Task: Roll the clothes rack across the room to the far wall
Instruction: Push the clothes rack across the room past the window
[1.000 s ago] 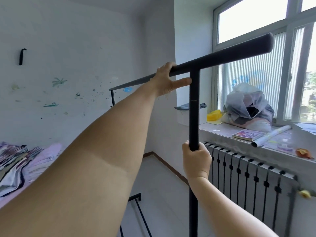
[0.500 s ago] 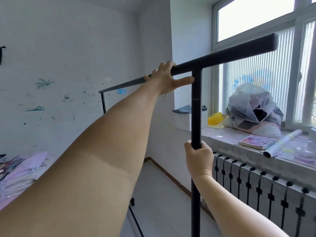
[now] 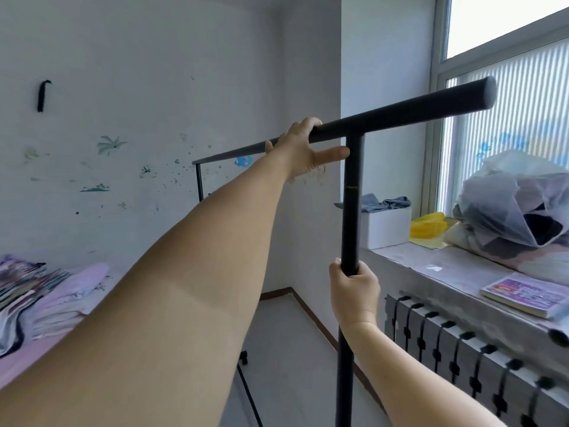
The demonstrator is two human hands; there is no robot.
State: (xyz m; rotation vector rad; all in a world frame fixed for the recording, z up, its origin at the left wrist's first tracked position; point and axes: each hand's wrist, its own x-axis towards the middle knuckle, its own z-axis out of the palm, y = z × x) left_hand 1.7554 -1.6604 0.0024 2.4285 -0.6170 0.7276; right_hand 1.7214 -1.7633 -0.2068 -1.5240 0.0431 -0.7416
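The black clothes rack [image 3: 351, 211] stands right in front of me with nothing hanging on it. Its top bar runs from the upper right toward the far white wall [image 3: 129, 87]. My left hand [image 3: 303, 152] grips the top bar just left of the near upright, thumb stretched under the bar. My right hand [image 3: 354, 291] is wrapped around the near upright at about mid height. The far upright [image 3: 199, 183] shows beyond my left arm. A caster [image 3: 244, 357] and the bottom rail are visible on the floor.
A windowsill [image 3: 446, 272] on the right carries a white box, a yellow bag, a big plastic bag of clothes [image 3: 520, 208] and a book [image 3: 523, 294]. Below it runs a radiator [image 3: 462, 343]. A bed with folded clothes [image 3: 46, 291] is at the left. Grey floor lies between.
The view has swung and the rack has shifted along the windowsill; the far corner and its baseboard now show closer. Both hands keep the same grips.
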